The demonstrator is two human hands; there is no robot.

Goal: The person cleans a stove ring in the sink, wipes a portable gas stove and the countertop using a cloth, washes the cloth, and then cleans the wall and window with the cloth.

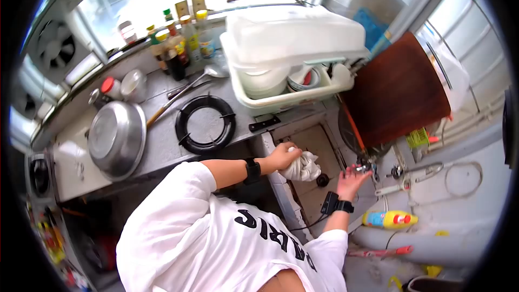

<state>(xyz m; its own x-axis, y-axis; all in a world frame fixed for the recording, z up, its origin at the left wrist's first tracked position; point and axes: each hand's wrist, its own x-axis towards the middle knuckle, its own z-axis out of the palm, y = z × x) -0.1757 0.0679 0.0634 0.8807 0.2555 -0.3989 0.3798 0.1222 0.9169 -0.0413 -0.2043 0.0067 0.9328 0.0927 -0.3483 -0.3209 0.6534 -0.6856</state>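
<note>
Left hand [282,156]: one, fingers curled firmly round a bunched white cloth [304,167].
White cloth: one, held inside the sink [309,136], near its left edge.
Right hand [351,184]: one, fingers parted and half curled at the metal tap [364,166] by the sink's right edge; I cannot tell whether it grips it.
Dish bin [248,103]: one, at the back right corner of the counter [162,148], a white lid [297,38] tilted over it; inside, a large white bowl [264,84] and several smaller bowls [303,78].
Metal basin [116,138]: one, by the counter's front left corner, probably upside down, though the lens bends things there.
Jars [111,87]: two, side by side toward the back left corner, one red-lidded.
Bottles [174,65]: at least five, along the back edge.
Burner ring [227,130]: one, black, near the front edge.
</note>
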